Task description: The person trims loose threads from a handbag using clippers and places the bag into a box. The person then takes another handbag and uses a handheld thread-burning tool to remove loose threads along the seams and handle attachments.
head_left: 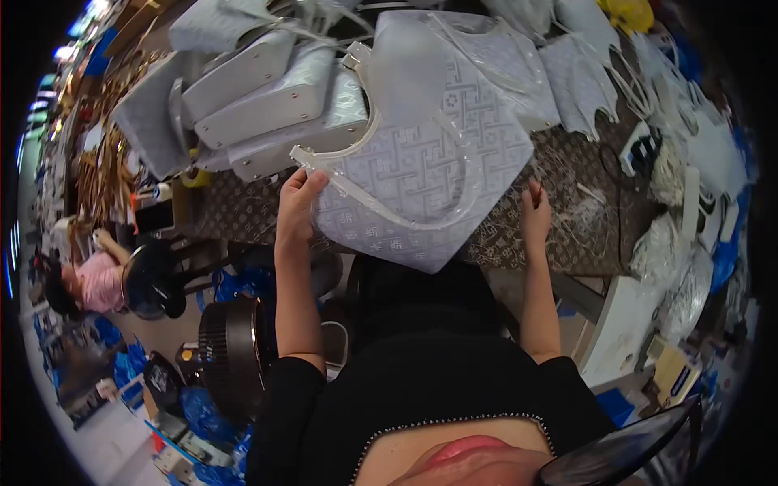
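While my left fingers (314, 183) are pinching the bag (405, 170), its handle (389, 216) seemingly attached, my right fingers (540, 212) are hanging half-curled; their hold and remaining work I cannot tell.

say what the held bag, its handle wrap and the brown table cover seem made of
Bag: probably coated fabric or faux leather; pale, faintly shiny, with a woven-looking pattern.
Handle wrap: likely clear plastic film, given its glossy, crinkled highlights.
Table cover: perhaps vinyl or coated cloth; a repeating motif shows, finish unclear.
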`<state>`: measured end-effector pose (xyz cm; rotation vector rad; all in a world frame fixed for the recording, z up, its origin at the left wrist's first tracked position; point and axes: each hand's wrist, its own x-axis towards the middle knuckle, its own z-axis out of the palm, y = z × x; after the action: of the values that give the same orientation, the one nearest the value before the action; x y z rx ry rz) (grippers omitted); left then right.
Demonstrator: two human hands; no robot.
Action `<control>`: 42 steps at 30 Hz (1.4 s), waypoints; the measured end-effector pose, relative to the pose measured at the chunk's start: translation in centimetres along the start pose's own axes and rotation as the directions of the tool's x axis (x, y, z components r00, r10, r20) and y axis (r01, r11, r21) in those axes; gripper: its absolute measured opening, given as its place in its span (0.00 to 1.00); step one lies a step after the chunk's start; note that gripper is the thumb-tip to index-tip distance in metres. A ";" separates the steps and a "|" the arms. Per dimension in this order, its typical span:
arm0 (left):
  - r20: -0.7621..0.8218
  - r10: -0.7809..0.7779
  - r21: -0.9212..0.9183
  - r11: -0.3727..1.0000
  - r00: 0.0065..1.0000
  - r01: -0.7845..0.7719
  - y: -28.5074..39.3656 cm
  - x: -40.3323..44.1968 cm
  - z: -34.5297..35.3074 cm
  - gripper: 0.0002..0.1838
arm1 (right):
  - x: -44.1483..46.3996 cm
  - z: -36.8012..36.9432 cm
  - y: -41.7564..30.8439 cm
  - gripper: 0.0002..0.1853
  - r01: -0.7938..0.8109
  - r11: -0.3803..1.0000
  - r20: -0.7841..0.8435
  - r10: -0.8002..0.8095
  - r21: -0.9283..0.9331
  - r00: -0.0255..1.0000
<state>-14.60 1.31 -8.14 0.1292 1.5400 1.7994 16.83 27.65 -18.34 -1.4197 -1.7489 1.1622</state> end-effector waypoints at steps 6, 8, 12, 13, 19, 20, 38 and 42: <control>-0.165 0.092 -0.298 0.945 0.982 -0.138 -1.2 -4.5 0.3 0.20 | -1.4 5.2 1.3 0.23 0.298 0.751 0.377 -0.071 -0.590 0.924; -0.199 0.136 -0.310 0.931 0.971 -0.194 -2.3 -6.7 0.6 0.23 | -1.0 6.1 1.6 0.24 0.445 0.695 0.468 -0.174 -0.565 0.866; -0.293 0.126 -0.428 0.869 0.948 -0.248 -5.8 -10.8 2.0 0.25 | 1.8 6.4 3.8 0.26 0.635 0.592 0.610 -0.282 -0.496 0.740; -0.360 0.110 -0.411 0.873 0.926 -0.264 -7.1 -11.6 2.1 0.25 | 2.3 6.3 3.9 0.29 0.688 0.539 0.589 -0.380 -0.485 0.713; -0.621 0.076 -0.296 0.899 0.780 -0.322 -11.5 -19.1 4.8 0.12 | 3.0 3.8 -4.1 0.47 -0.738 0.612 0.957 -0.137 0.284 0.254; -0.646 0.081 -0.299 0.888 0.759 -0.349 -11.8 -19.9 5.3 0.12 | 2.8 3.5 -4.2 0.49 -0.731 0.641 0.972 -0.148 0.234 0.182; -0.945 -0.196 -0.325 0.522 0.260 -0.789 -30.3 -34.0 9.7 0.24 | -14.5 0.8 -14.0 0.64 -0.082 0.900 0.807 -0.422 0.428 -0.413; -0.807 -0.494 -0.441 0.140 0.323 -0.887 -36.3 -40.0 8.2 0.39 | -24.0 0.1 -14.8 0.53 -0.120 0.904 0.575 -0.359 0.411 -0.736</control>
<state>35.14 -15.79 -22.78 -1.7984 0.2497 3.1353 16.25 3.78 -3.35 1.5452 -2.2054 2.7731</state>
